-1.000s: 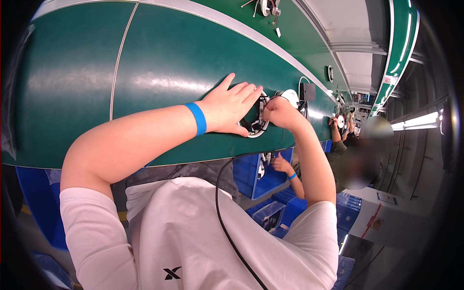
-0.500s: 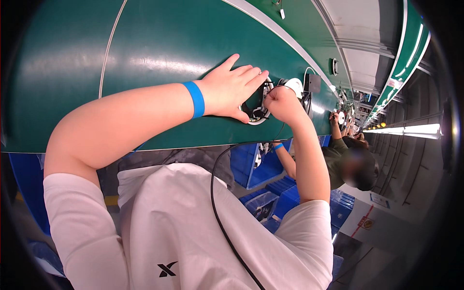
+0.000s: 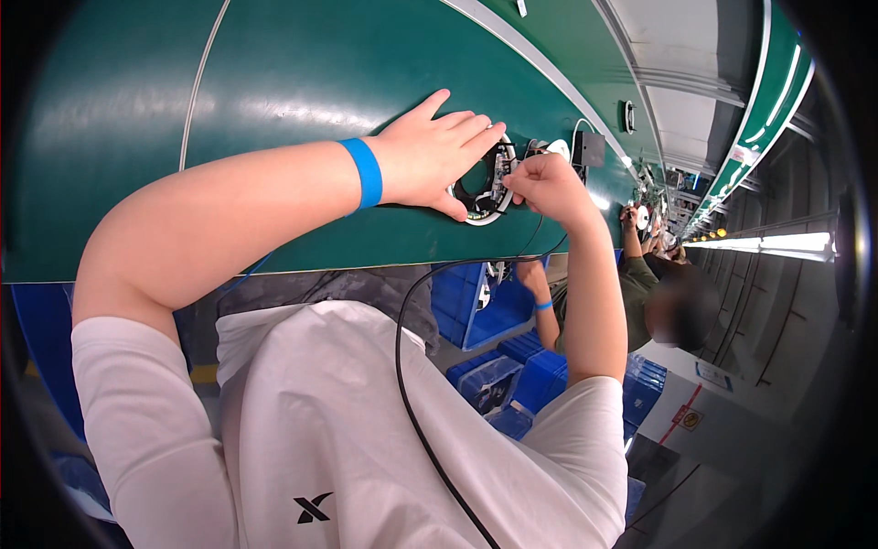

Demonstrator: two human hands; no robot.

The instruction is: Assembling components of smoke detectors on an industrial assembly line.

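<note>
1. The white ring (image 3: 500, 212) lies on the green surface (image 3: 274, 82), at about one o'clock from the middle of your view. Take the ring as the dial for what follows, with twelve toward the top.
2. Your left hand (image 3: 441, 157) lies palm down at nine o'clock. Its grip is spread wide, with the fingertips at the rim near twelve and the thumb near seven.
3. Your right hand (image 3: 549, 188) is at three o'clock, thumb and forefinger drawn together beside the small parts (image 3: 500, 169) along the ring's right inner side. Whether that grip is clamped on something small, I cannot tell.
4. A blue band (image 3: 364, 174) circles your left wrist.
5. Toward two o'clock, a white round piece (image 3: 554, 147) shows partly behind your right hand; a dark box (image 3: 590, 149) sits near it, around half past two.
6. A black cable (image 3: 399, 339) hangs across your white shirt (image 3: 347, 412) at seven o'clock.
7. Below the surface, a blue bin (image 3: 501, 323) stands at six o'clock, with a co-worker's arm (image 3: 546, 320) near it at five.
</note>
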